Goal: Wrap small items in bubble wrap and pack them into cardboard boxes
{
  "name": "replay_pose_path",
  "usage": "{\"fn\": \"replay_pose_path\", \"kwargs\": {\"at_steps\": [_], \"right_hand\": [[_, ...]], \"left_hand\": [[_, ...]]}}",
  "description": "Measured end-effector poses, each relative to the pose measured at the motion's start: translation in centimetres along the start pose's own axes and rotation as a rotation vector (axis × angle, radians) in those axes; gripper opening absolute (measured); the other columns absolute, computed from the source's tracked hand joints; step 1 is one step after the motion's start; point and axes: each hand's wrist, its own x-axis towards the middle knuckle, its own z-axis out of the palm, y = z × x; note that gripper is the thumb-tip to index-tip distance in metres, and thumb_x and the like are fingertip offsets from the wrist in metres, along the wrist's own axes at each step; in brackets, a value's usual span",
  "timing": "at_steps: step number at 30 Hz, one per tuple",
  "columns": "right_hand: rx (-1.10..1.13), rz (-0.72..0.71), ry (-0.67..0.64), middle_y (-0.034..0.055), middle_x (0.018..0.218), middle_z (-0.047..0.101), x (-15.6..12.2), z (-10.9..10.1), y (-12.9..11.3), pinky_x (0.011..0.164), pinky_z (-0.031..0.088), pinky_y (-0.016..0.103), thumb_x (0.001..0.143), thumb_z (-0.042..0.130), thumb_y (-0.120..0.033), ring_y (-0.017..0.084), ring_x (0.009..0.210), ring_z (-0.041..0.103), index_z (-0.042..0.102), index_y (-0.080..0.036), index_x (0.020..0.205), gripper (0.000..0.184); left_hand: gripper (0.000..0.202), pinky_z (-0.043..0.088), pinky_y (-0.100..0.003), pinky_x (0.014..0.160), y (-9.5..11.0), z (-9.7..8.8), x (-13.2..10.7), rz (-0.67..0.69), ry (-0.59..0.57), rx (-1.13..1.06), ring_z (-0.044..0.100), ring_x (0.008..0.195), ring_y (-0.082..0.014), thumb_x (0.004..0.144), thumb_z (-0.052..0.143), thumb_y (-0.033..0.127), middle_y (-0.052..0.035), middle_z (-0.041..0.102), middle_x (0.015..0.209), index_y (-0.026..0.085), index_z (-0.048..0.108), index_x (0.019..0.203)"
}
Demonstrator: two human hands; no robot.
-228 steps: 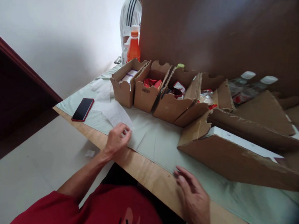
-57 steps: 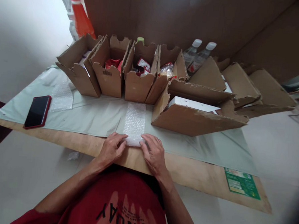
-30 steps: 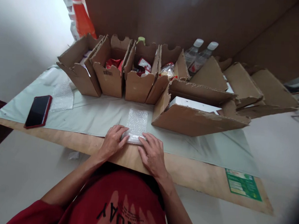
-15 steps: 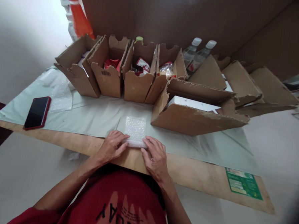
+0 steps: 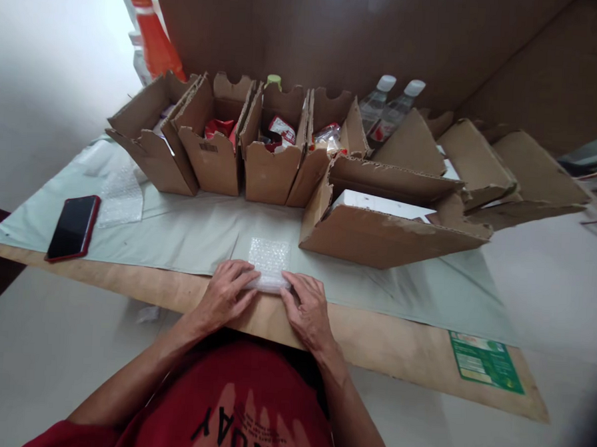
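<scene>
A strip of clear bubble wrap [image 5: 269,259] lies on the pale green sheet [image 5: 188,234] near the table's front edge, its near end rolled up. My left hand [image 5: 226,295] pinches the left end of that roll. My right hand [image 5: 308,309] grips the right end, fingers curled over it. Only a short flat piece of wrap shows beyond my fingers. Whether anything lies inside the roll is hidden.
A row of open cardboard boxes [image 5: 269,162] with small packets stands behind. A wide torn box [image 5: 378,234] holding a white item lies right. A red phone [image 5: 73,227] and another bubble wrap piece [image 5: 122,197] lie left. Bottles [image 5: 153,32] stand at the back. A green label [image 5: 485,370] lies on the wooden edge.
The flat part of the bubble wrap has grown shorter as both hands rolled its near end forward. Earlier my left hand drew the sheet in from the left.
</scene>
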Motion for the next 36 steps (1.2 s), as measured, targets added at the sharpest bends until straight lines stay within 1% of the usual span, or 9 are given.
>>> {"fn": "replay_pose_path", "kwargs": {"at_steps": [3,8,11,15,19,22,26,30,36], "right_hand": [[0.015,0.011,0.018,0.0077,0.112,0.077,-0.4,-0.6,-0.2,0.092,0.050,0.041,0.103,0.052,-0.029,0.025,0.104,0.068,0.065,-0.024,0.130,0.031],[-0.083,-0.057,0.015,0.0147,0.139,0.064,-0.6,-0.8,-0.4,0.101,0.047,0.044,0.100,0.059,-0.032,0.029,0.125,0.060,0.062,-0.020,0.135,0.037],[-0.153,-0.093,-0.053,0.0134,0.138,0.066,-0.3,-0.3,-0.4,0.101,0.047,0.046,0.097,0.061,-0.026,0.030,0.126,0.059,0.064,-0.021,0.133,0.036],[-0.123,-0.041,-0.024,0.0095,0.125,0.073,0.1,0.0,-0.2,0.099,0.048,0.045,0.098,0.058,-0.023,0.028,0.121,0.063,0.067,-0.023,0.127,0.030],[-0.048,-0.043,-0.002,0.0083,0.117,0.076,0.0,-0.2,-0.3,0.098,0.049,0.044,0.099,0.058,-0.025,0.027,0.116,0.066,0.068,-0.023,0.125,0.027],[-0.048,-0.040,0.019,0.0100,0.123,0.074,-0.1,-0.2,-0.6,0.098,0.049,0.044,0.099,0.058,-0.026,0.027,0.118,0.065,0.064,-0.023,0.130,0.031],[-0.121,-0.031,0.047,0.0143,0.142,0.062,0.1,0.0,-0.6,0.099,0.049,0.046,0.099,0.057,-0.026,0.030,0.126,0.061,0.060,-0.022,0.137,0.039],[-0.152,-0.033,-0.012,0.0132,0.142,0.062,0.2,0.3,-0.2,0.101,0.048,0.046,0.097,0.058,-0.024,0.030,0.126,0.060,0.057,-0.024,0.141,0.044],[-0.166,0.010,-0.031,0.0128,0.135,0.067,0.2,1.0,0.3,0.101,0.047,0.046,0.096,0.056,-0.022,0.030,0.123,0.060,0.061,-0.022,0.136,0.040]], "left_hand": [[0.020,0.053,-0.041,0.091,-0.1,-0.3,0.4,-0.006,-0.018,-0.067,0.067,0.100,-0.0240,0.098,0.057,0.021,-0.0103,0.073,0.105,0.019,0.069,0.114],[0.019,0.053,-0.039,0.085,-0.8,0.1,1.3,-0.056,-0.049,-0.062,0.067,0.091,-0.0236,0.098,0.058,0.023,-0.0078,0.074,0.094,0.018,0.071,0.110],[0.023,0.054,-0.042,0.088,-1.1,0.7,1.5,-0.082,-0.017,-0.049,0.067,0.097,-0.0255,0.099,0.055,0.024,-0.0108,0.073,0.102,0.017,0.070,0.116],[0.031,0.053,-0.044,0.095,-0.9,0.7,1.2,-0.069,0.017,-0.067,0.065,0.109,-0.0276,0.096,0.063,0.031,-0.0140,0.069,0.119,0.017,0.066,0.124],[0.026,0.054,-0.039,0.087,-0.5,0.2,0.8,-0.052,-0.008,-0.090,0.067,0.097,-0.0240,0.096,0.063,0.028,-0.0091,0.073,0.103,0.018,0.067,0.119],[0.022,0.053,-0.038,0.083,-0.6,0.1,0.9,-0.079,-0.015,-0.073,0.066,0.090,-0.0230,0.097,0.061,0.027,-0.0075,0.073,0.095,0.017,0.068,0.116],[0.024,0.053,-0.042,0.087,-1.2,0.8,1.5,-0.139,-0.002,-0.025,0.066,0.096,-0.0267,0.098,0.058,0.027,-0.0110,0.072,0.103,0.016,0.069,0.116],[0.026,0.052,-0.045,0.091,-1.8,1.4,1.8,-0.200,0.018,0.015,0.065,0.102,-0.0294,0.097,0.057,0.026,-0.0133,0.070,0.110,0.016,0.069,0.117],[0.026,0.052,-0.042,0.094,-1.7,1.4,1.7,-0.227,0.000,0.023,0.065,0.105,-0.0266,0.096,0.058,0.027,-0.0110,0.070,0.113,0.018,0.070,0.117]]}}
